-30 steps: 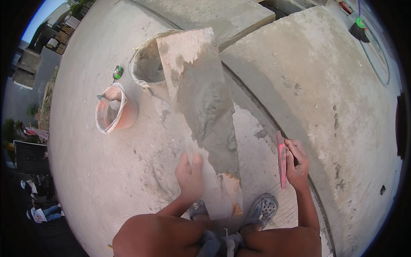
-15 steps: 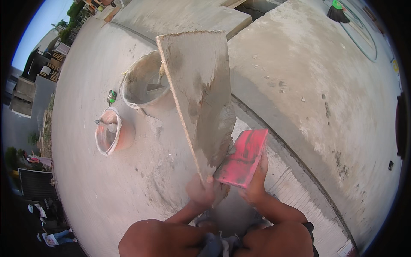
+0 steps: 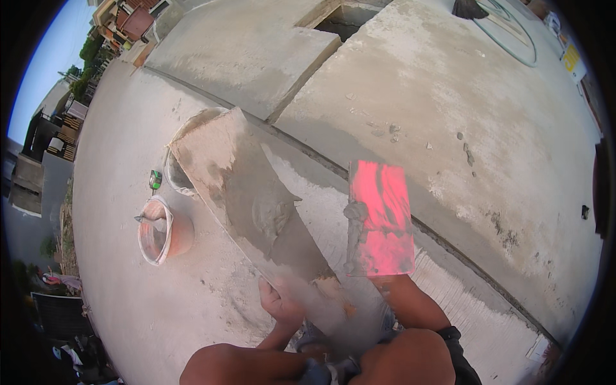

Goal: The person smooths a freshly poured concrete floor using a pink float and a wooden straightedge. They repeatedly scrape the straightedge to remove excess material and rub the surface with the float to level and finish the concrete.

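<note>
Board slants over concrete floor, far end in front of large bucket, near end down by the person's knees. Can't tell if board touches bucket. Wet mortar spread over board's middle, raised lump in it; far end mostly bare. Left hand at board's left edge near the low end, fingers gripping it, a bit blurred. Pink float held up right of board, apart from it, flat face toward camera, dark smears, mortar clump stuck along its left edge. Right hand grips float from behind, forearm running up to its lower edge; fingers themselves hidden. Groove marks floor's right edge, float partly overlapping it in view. Small orange bucket toward floor's left edge, tool inside poking over rim. Green-and-black tape measure just beside both buckets. Past groove: pale slab, hole by its upper left corner, hose and dark broom head near its far edge.
</note>
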The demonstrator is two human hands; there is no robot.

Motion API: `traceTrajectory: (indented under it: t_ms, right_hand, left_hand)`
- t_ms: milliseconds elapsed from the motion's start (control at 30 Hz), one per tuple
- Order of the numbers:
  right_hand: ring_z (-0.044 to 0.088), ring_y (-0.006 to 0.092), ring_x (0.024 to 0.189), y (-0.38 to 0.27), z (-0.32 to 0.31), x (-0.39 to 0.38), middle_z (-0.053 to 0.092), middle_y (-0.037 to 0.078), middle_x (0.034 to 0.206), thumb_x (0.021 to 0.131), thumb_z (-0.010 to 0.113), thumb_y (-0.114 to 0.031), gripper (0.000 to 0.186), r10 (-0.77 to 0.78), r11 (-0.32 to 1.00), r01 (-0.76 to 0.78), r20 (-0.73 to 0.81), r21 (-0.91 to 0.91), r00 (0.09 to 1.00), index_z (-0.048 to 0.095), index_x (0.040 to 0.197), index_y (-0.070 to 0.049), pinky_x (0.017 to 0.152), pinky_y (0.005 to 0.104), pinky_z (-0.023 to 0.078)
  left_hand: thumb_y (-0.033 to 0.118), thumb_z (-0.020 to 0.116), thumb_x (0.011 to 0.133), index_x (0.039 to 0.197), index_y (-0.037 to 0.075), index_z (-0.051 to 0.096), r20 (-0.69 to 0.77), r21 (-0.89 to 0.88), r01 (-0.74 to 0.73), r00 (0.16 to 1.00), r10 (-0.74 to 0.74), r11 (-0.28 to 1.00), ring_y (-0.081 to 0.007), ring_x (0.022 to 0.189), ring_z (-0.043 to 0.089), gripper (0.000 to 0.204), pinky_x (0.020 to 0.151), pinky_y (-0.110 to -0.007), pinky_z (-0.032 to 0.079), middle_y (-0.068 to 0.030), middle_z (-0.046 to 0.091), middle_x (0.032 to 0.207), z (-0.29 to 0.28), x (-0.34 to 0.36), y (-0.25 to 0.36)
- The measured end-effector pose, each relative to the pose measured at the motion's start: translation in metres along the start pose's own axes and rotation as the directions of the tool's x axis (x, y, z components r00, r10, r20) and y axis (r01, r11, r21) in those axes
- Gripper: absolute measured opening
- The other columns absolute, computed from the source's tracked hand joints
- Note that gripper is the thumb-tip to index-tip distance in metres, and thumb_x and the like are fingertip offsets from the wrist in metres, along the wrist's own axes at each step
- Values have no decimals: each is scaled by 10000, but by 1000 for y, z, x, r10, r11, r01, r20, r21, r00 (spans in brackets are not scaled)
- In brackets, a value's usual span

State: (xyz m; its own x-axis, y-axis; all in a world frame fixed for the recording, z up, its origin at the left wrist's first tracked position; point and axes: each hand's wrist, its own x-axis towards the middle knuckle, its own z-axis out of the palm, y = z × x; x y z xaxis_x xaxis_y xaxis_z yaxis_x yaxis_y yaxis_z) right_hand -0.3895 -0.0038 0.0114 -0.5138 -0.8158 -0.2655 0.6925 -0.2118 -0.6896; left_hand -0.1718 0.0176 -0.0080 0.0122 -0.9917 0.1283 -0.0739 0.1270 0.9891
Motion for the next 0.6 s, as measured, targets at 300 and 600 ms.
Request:
traceTrajectory:
  t_ms: [300,600]
  right_hand:
    - [657,212,941,3,-50,-22,635,99,1142,1057,568,-297,333,-145,887,201,163,-416,976,639,1294,-74,772,342,567]
    - [657,249,826,-29,-4,27,642,128,1062,998,659,-341,351,-356,155,979,917,-130,178,737,1191,-58,700,371,557]
  left_hand:
    - [234,503,1115,1151,12,551,-63,-1,90,994,-90,996,-43,832,536,230,747,-225,458,2,612,959,-8,3,-9]
    - [177,533,1096,1246,-8,588,156,-146,404,911,-382,903,-48,864,597,245,758,-218,488,-30,685,1063,10,14,8]
